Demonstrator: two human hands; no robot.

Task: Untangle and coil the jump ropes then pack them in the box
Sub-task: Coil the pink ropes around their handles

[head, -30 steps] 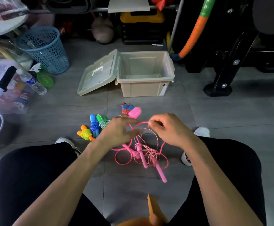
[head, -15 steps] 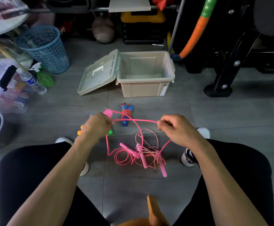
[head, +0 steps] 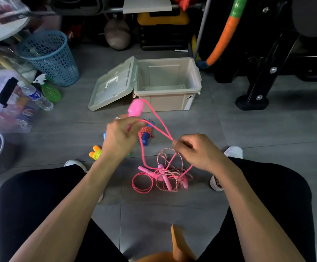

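My left hand (head: 121, 138) grips a pink jump rope handle (head: 136, 108) held upright above the floor. From it a pink cord (head: 158, 121) loops across to my right hand (head: 195, 151), which pinches it. The cord drops down into a tangle of pink ropes and handles (head: 163, 175) on the floor between my knees. A coiled rope with blue handles (head: 146, 134) lies just past my hands. An orange and yellow coiled rope (head: 95, 154) peeks out left of my left wrist. The beige box (head: 168, 102) stands open beyond, its lid (head: 112, 86) hinged back to the left.
A blue mesh basket (head: 50, 55), a water bottle (head: 36, 96) and a green spray bottle (head: 49, 89) sit at the left. A black equipment stand (head: 252, 101) and an orange-green foam tube (head: 223, 36) are at the right. White shoes (head: 233, 151) flank the tangle.
My left hand has risen and moved right, turning the pink handle upright. My right hand has shifted slightly down, and the cord between them now forms a narrow loop.
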